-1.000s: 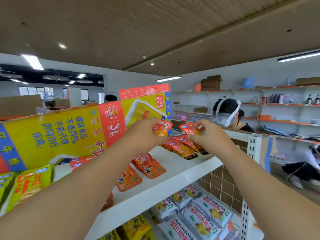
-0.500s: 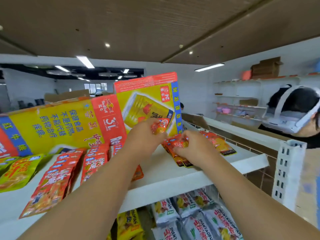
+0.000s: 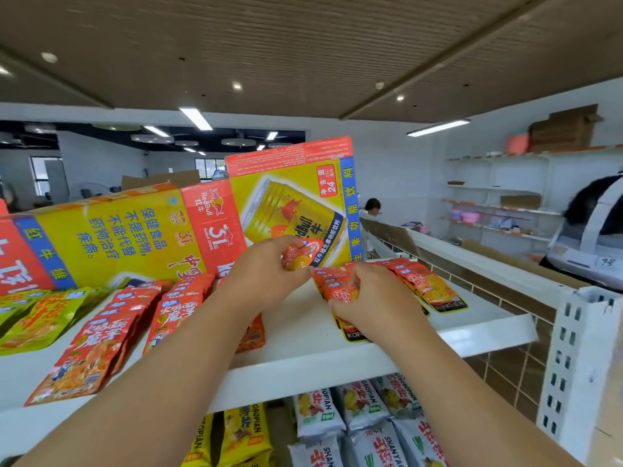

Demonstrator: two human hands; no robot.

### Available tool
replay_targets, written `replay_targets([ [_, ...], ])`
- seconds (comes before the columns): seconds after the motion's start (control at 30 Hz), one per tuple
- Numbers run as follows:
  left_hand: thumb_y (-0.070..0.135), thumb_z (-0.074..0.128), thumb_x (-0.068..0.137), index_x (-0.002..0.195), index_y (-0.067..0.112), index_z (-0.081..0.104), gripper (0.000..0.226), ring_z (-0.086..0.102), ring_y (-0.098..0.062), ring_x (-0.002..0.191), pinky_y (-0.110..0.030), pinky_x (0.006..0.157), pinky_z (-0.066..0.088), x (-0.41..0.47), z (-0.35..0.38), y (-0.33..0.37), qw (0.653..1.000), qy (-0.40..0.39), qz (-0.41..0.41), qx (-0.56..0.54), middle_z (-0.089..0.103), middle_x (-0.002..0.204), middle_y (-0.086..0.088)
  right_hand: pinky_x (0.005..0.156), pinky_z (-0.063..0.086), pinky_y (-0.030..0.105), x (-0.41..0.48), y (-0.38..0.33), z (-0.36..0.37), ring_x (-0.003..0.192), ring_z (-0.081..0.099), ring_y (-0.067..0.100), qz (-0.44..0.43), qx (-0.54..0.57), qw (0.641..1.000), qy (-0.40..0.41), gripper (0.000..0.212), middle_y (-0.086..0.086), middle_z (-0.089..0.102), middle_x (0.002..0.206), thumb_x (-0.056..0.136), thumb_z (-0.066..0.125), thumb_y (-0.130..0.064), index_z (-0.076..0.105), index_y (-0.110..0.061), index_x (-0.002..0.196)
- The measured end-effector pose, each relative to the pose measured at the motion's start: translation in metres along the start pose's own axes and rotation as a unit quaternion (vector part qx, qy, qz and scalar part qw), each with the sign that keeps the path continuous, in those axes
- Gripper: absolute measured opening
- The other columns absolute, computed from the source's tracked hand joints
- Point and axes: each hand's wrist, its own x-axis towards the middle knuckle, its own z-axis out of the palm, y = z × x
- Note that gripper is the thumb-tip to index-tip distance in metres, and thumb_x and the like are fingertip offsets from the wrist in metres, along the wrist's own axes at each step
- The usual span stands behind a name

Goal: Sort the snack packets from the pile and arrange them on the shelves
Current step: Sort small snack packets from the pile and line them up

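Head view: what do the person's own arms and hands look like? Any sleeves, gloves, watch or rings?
No sleeve shows: the left forearm and the right forearm are bare down to the frame's lower edge. The left hand and the right hand are ungloved. No watch, bracelet or ring is visible.

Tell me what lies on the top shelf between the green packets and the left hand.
Two rows of red snack packets lie between the green packets and the left hand, seen in the head view.

Glossy plastic snack packets (image 3: 340, 288) lie on a smooth white-painted shelf (image 3: 472, 332); printed cardboard box (image 3: 111, 237).
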Motion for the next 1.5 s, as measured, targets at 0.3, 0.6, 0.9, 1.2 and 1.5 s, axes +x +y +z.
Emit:
replay_targets([
  [0.3,0.050,0.075,0.085,0.128,0.041,0.061,0.047,0.055,-0.004,0.077,-0.013,0.061,0.036,-0.002,0.000,0.002,1.000,-0.014,0.015,0.014,0.061,0.112,0.014,0.073,0.050,0.038,-0.001,0.000,-0.002,0.087,0.056,0.021,-0.006,-0.018,1.000,-0.010,0.039,-0.002,0.054,0.101,0.075,0.065,-0.058,0.045,-0.028,0.091],
  [0.6,0.052,0.076,0.083,0.130,0.041,0.062,0.050,0.058,-0.011,0.086,-0.026,0.070,0.042,-0.002,0.002,0.000,1.000,-0.015,0.015,0.014,0.065,0.115,0.010,0.081,0.052,0.040,-0.002,-0.002,-0.003,0.094,0.058,0.021,0.010,-0.004,1.000,-0.024,0.043,-0.001,0.055,0.108,0.073,0.065,-0.061,0.050,-0.029,0.098],
  [0.9,0.053,0.075,0.083,0.130,0.042,0.062,0.051,0.058,-0.011,0.085,-0.025,0.073,0.043,-0.003,0.003,0.002,1.000,-0.005,0.023,0.009,0.064,0.115,0.010,0.074,0.045,0.033,-0.004,-0.005,-0.011,0.093,0.058,0.020,0.028,0.011,0.999,0.017,0.041,-0.003,0.052,0.105,0.083,0.064,-0.063,0.057,-0.027,0.101],
  [1.2,0.054,0.076,0.080,0.135,0.039,0.061,0.058,0.058,-0.015,0.084,-0.029,0.079,0.049,-0.001,0.003,0.008,0.998,0.029,0.052,0.014,0.065,0.120,0.008,0.073,0.049,0.041,0.010,-0.035,-0.011,0.085,0.056,0.023,-0.075,0.040,0.996,0.027,0.024,0.001,0.057,0.092,0.100,0.046,-0.030,0.065,-0.017,0.092],
  [1.5,0.043,0.063,0.086,0.144,0.033,0.055,0.060,0.056,-0.013,0.093,-0.026,0.076,0.040,-0.005,-0.004,0.011,0.997,0.026,0.070,-0.036,0.058,0.113,0.004,0.058,0.037,0.036,0.026,-0.050,-0.018,0.071,0.049,0.020,-0.014,0.124,0.992,-0.001,0.023,0.002,0.051,0.079,0.099,0.046,-0.027,0.052,-0.019,0.079],
])
